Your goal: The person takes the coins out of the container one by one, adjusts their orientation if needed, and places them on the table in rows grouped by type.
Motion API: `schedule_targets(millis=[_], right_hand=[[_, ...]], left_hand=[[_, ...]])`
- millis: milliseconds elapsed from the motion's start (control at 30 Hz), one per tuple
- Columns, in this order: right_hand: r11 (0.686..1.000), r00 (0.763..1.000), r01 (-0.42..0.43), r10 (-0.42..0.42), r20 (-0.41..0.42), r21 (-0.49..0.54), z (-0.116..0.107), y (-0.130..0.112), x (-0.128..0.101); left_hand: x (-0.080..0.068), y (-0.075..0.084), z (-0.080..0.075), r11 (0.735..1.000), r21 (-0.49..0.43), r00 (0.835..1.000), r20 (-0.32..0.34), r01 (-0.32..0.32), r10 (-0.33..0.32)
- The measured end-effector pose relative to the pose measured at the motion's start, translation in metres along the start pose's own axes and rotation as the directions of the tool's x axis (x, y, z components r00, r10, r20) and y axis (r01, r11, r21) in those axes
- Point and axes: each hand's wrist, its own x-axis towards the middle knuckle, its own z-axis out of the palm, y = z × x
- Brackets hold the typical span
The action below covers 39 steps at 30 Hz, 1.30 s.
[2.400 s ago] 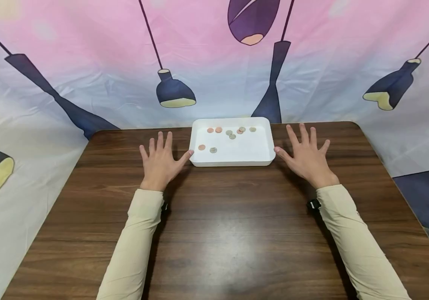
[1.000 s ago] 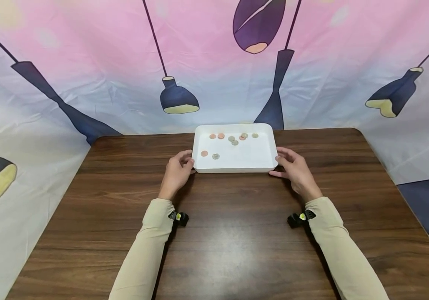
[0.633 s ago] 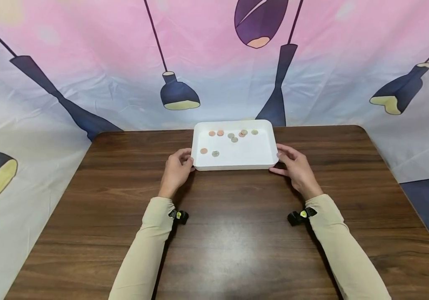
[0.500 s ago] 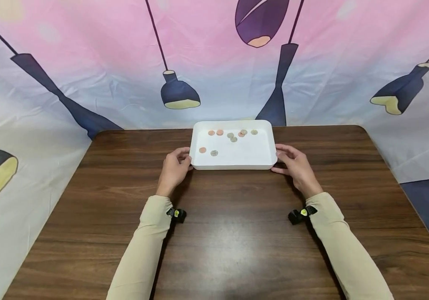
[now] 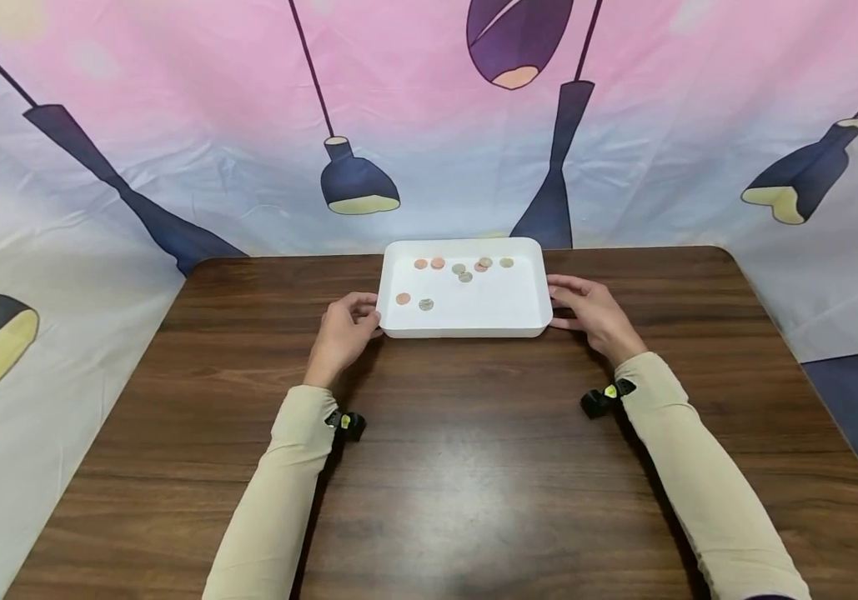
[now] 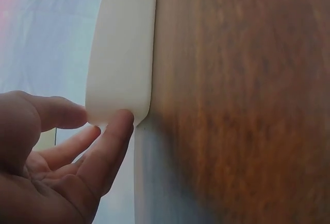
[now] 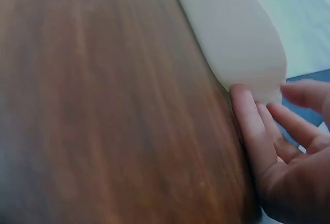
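A shallow white tray (image 5: pixel 474 312) lies near the far edge of the table, with several coins in it. Copper-coloured coins (image 5: pixel 403 298) and silvery coins (image 5: pixel 426 304) are scattered along its back and front left. My left hand (image 5: pixel 344 333) holds the tray's left end by the front corner, thumb at the rim; in the left wrist view the curved fingers (image 6: pixel 111 149) touch the tray's end wall. At the opposite end my right hand (image 5: pixel 594 317) holds the tray likewise, its thumb by the rim and fingers (image 7: pixel 252 126) against the wall in the right wrist view.
The dark wooden table (image 5: pixel 459 467) stretches in front of the tray and to both sides. A printed cloth (image 5: pixel 248 125) with lamp drawings hangs behind its far edge. Small black wrist devices (image 5: pixel 349 425) sit at both cuffs.
Both hands came from spread fingers beside the tray to holding its ends. Over the last half second the tray and hands shifted slightly left, and the right forearm moved forward.
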Motion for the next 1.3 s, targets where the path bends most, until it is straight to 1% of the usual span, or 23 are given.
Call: schedule_targets(millis=[100,167,233,333,433,500,600,667,700,800,900,1033,1133,1267,1300], right_hand=[[1.0,1.0,0.006,-0.005,0.019,-0.008,-0.001,0.0,0.001],[1.0,1.0,0.003,-0.002,0.02,-0.022,-0.001,0.0,0.001],[0.999,1.0,-0.002,0.003,0.018,-0.05,-0.001,0.001,0.001],[0.997,1.0,-0.004,0.006,0.016,-0.078,-0.002,0.0,0.002],[0.996,1.0,0.008,-0.005,0.027,-0.092,-0.004,-0.001,0.003],[0.996,1.0,0.009,-0.007,0.027,-0.085,-0.004,-0.002,0.003],[0.997,1.0,0.006,-0.004,0.018,-0.078,-0.003,-0.001,0.003],[0.998,1.0,-0.002,0.002,0.006,-0.066,-0.003,0.0,0.003],[0.998,1.0,-0.003,0.003,0.0,-0.064,-0.002,0.0,0.003],[0.998,1.0,-0.011,0.01,-0.022,-0.054,-0.001,0.002,0.003],[0.999,0.999,-0.018,0.015,-0.044,-0.05,-0.001,0.005,0.003],[0.999,0.998,-0.028,0.025,-0.055,-0.045,0.002,0.006,0.004],[0.998,0.998,-0.033,0.03,-0.057,-0.053,0.002,0.005,0.004],[0.997,0.997,-0.024,0.02,-0.07,-0.067,0.0,0.002,0.004],[0.998,0.997,-0.023,0.018,-0.074,-0.066,-0.001,0.002,0.004]], left_hand=[[0.001,0.001,-0.002,0.999,0.035,1.0,0.0,-0.015,0.015],[0.003,0.001,-0.003,0.993,0.114,0.999,-0.014,-0.036,0.038],[0.005,0.003,-0.004,0.979,0.194,0.997,-0.031,-0.065,0.073],[0.012,0.009,-0.004,0.945,0.3,0.986,-0.057,-0.131,0.155],[0.022,0.02,-0.002,0.921,0.338,0.975,-0.039,-0.195,0.221],[0.028,0.028,0.0,0.903,0.367,0.972,0.012,-0.222,0.234],[0.037,0.039,0.004,0.878,0.419,0.972,0.119,-0.232,0.2],[0.043,0.043,0.008,0.863,0.458,0.972,0.182,-0.216,0.147],[0.046,0.045,0.011,0.854,0.479,0.972,0.203,-0.204,0.118],[0.053,0.045,0.021,0.833,0.528,0.969,0.243,-0.167,0.041],[0.057,0.042,0.031,0.827,0.544,0.966,0.26,-0.139,-0.009],[0.061,0.038,0.038,0.837,0.539,0.966,0.253,-0.095,-0.053],[0.063,0.038,0.039,0.858,0.509,0.964,0.254,-0.064,-0.079],[0.066,0.04,0.042,0.892,0.45,0.961,0.264,-0.043,-0.086],[0.067,0.041,0.043,0.896,0.443,0.96,0.266,-0.042,-0.087]])
